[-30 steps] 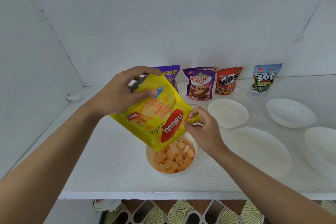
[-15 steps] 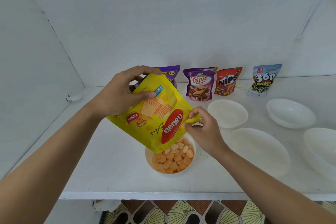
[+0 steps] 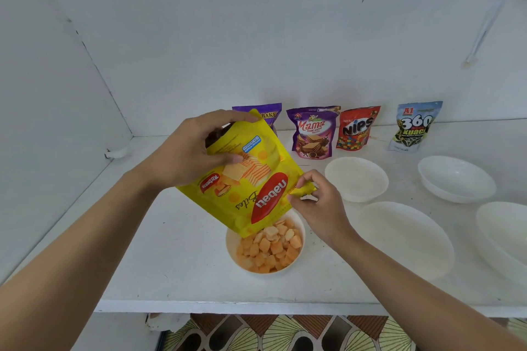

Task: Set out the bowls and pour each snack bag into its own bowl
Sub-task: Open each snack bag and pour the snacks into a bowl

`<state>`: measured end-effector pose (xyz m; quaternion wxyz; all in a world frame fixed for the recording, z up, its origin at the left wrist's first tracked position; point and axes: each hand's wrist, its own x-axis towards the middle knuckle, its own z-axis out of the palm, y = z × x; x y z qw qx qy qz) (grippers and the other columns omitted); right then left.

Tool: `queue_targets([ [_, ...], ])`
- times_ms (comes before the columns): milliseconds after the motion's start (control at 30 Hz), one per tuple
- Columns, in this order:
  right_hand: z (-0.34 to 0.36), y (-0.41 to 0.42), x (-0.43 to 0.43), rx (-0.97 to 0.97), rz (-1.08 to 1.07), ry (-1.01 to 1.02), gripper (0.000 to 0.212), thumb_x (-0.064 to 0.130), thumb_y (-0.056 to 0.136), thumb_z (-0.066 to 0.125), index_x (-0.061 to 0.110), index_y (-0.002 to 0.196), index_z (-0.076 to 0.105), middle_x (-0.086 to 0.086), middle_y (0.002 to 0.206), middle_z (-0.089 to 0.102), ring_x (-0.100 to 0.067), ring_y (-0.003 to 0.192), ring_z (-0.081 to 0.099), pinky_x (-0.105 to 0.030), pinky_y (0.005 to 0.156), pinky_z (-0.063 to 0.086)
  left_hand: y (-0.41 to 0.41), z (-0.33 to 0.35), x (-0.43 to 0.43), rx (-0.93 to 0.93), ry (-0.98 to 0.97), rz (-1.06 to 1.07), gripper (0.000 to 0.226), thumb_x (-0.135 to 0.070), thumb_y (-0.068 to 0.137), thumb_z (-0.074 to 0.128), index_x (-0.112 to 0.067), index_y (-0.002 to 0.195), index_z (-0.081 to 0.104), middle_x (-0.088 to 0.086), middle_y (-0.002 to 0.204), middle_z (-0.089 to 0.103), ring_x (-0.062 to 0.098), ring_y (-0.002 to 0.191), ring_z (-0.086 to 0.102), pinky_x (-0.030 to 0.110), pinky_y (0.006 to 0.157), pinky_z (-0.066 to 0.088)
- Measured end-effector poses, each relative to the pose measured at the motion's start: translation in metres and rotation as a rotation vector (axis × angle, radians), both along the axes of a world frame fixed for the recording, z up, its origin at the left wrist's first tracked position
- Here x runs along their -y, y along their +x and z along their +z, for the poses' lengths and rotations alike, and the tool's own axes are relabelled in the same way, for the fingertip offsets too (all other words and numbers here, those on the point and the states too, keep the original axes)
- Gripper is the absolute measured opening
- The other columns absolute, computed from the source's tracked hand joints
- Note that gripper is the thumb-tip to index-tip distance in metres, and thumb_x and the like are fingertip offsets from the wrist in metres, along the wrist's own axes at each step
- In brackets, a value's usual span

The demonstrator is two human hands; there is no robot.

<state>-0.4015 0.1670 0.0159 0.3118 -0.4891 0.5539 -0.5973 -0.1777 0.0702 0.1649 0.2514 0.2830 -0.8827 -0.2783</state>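
Head view: yellow Nabati bag [image 3: 251,179] tipped over snack-filled bowl [image 3: 231,251], left grip [image 3: 185,154] clutching base, right grip [image 3: 319,205] pinching corner.

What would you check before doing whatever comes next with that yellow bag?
1. Mouth of the yellow bag over the filled bowl: ok.
2. Grip: left hand holds the bag's upper end, right hand pinches a corner by the mouth: ok.
3. Fill: wafer bites below the rim: ok.
4. Bag emptied: cannot tell.
5. Room: empty bowls waiting for the four standing bags: ok.
6. Those bags already opened: cannot tell.
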Motion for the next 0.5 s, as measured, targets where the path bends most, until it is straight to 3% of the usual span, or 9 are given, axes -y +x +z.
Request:
queue_targets([
  [100,0.002,-0.002,0.002,0.026,-0.039,-0.027,0.024,0.002,0.086,0.072,0.017,0.089,0.054,-0.004,0.103,0.068,-0.018,0.103,0.069,-0.023,0.066,0.057,-0.001,0.002,-0.001,-0.022,0.002,0.032,0.059,-0.025,0.083,0.079,-0.045,0.134,0.056,-0.010,0.129,0.064,0.015,0.107,0.070,0.035,0.079,0.064],
  [233,0.002,-0.006,0.004,0.003,0.015,0.008,0.025,0.004,0.086,0.074,0.019,0.089,0.054,-0.003,0.105,0.069,-0.020,0.103,0.069,-0.029,0.071,0.061,0.005,0.005,-0.001,0.038,0.075,-0.031,0.070,-0.035,0.077,0.080,-0.046,0.139,0.050,-0.016,0.134,0.061,0.011,0.114,0.067,0.034,0.082,0.063],
  [500,0.003,-0.002,0.008,0.005,0.003,-0.008,0.026,0.004,0.086,0.073,0.021,0.088,0.054,0.000,0.100,0.068,-0.019,0.100,0.069,-0.030,0.071,0.061,0.012,0.000,0.005,-0.007,0.024,0.020,0.057,-0.018,0.087,0.076,-0.046,0.133,0.056,-0.014,0.132,0.062,0.016,0.106,0.070,0.037,0.074,0.064],
])
